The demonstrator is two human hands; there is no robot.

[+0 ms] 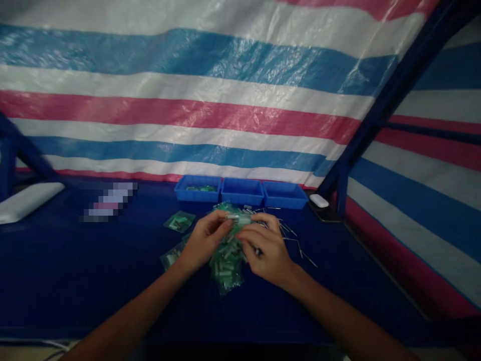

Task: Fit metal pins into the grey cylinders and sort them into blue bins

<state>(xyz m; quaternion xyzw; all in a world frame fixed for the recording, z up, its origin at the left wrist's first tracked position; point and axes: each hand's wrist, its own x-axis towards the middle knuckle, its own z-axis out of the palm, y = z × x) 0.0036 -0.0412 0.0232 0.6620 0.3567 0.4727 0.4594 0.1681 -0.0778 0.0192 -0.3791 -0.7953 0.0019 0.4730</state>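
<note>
My left hand (205, 238) is closed in a pinch on the left end of a small clear, greenish plastic bag (243, 219). From the other side, the fingers of my right hand (268, 250) grip the same bag; what lies inside is blurred. Below and between both hands is a pile of similar green-tinted bags (227, 273) with small pale pieces in them. Another small bag (180, 221) lies flat beyond my left hand, and one more (172, 256) is partly covered by my left wrist. Thin metal rods (288, 229) are scattered to the right of my right hand.
Three blue bins stand in a row at the back: the left bin (180, 193) holds green bags, beside the middle bin (242, 195) and right bin (285, 198). A white case (319, 200) rests on a dark flat object at right. A white object (30, 200) lies far left.
</note>
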